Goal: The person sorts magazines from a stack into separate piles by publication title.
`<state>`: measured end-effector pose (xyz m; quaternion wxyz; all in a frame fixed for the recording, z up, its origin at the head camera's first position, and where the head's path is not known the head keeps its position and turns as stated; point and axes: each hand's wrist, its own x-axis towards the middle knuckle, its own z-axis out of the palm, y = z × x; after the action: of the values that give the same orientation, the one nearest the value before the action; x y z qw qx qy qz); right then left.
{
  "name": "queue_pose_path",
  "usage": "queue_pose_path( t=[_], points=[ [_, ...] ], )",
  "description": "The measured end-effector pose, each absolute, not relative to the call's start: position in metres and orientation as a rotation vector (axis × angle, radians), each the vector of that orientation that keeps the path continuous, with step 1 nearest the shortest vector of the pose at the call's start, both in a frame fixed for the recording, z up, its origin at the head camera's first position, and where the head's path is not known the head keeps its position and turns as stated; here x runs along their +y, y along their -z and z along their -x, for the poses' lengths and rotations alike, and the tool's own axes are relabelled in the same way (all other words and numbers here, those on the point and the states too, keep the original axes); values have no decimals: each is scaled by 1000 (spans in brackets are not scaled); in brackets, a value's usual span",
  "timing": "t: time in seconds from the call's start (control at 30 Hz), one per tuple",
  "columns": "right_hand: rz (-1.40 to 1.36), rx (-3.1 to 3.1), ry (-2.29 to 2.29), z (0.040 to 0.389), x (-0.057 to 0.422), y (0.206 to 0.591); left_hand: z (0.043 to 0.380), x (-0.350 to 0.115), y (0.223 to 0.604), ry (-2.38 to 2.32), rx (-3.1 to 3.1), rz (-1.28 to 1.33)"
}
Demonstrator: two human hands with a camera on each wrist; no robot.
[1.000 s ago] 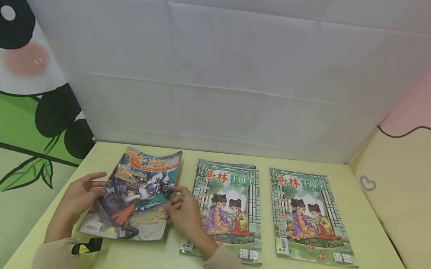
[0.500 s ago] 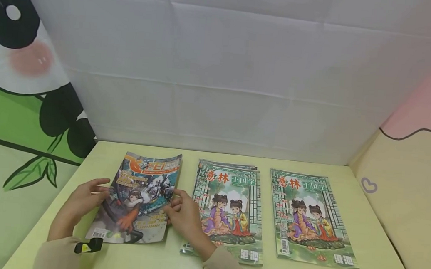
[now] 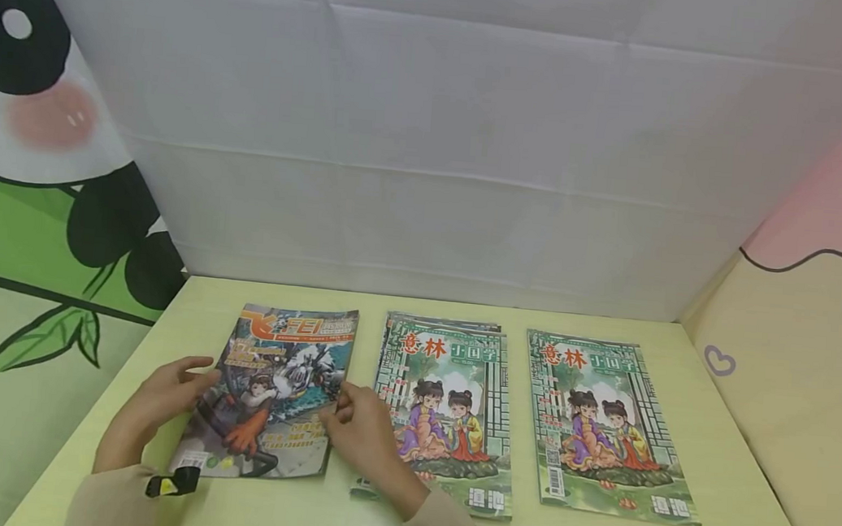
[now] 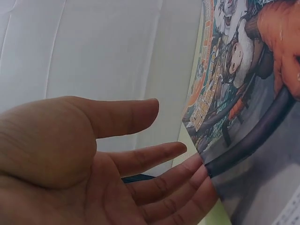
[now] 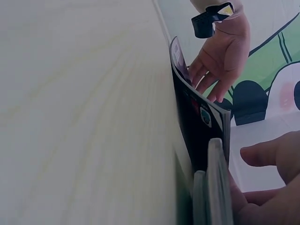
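A comic-style magazine [image 3: 272, 399] with an orange title lies near the table's left side, its cover facing up. Beside its left edge is my left hand [image 3: 170, 396], fingers extended. In the left wrist view, fingertips of this hand [image 4: 140, 173] touch the magazine's edge while the thumb stands away. At the right edge is my right hand [image 3: 365, 430], its thumb and index finger close to the cover. The right wrist view shows the right thumb [image 5: 260, 154] apart from the magazine [image 5: 192, 108], whose dark underside shows; the other fingers are partly hidden.
A pile of green magazines [image 3: 447, 411] lies in the middle, partly under the right forearm. Another green magazine [image 3: 614, 431] lies to the right. The pale yellow table [image 3: 716, 447] meets a white backdrop [image 3: 442, 175] at its far edge.
The comic magazine has come down and lies flatter, its curled top edge now straighter. Both hands have shifted slightly toward me with it. The green magazines have stayed put.
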<state>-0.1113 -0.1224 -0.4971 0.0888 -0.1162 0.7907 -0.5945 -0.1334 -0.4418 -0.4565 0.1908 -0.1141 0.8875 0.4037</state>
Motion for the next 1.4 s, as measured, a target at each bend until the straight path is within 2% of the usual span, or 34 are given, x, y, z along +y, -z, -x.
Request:
queue_pose_path(
  t=[0.8,1.4],
  points=[
    [376,2240,1659,101,-106,478,137,-433,456,-1101,2525,282],
    [351,2351,1563,97,-108,478,137,-430,457,-1074,2543,260]
  ],
)
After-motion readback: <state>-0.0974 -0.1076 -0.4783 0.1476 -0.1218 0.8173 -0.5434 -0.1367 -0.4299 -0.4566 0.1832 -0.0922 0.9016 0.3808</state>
